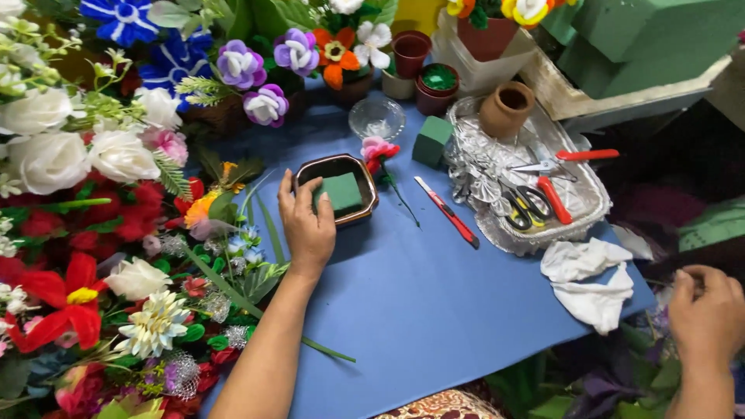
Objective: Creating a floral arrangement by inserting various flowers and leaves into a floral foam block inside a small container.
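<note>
Head camera showed the left hand (307,225) pressing a green foam block (341,192) into a brown square pot (336,164) on the blue table (434,295), fingers curled over both. Even downward pressure would likely seat it level. The right hand (705,310), curled loosely, held nothing visible.

Bare forearms, no sleeves, no rings
</note>
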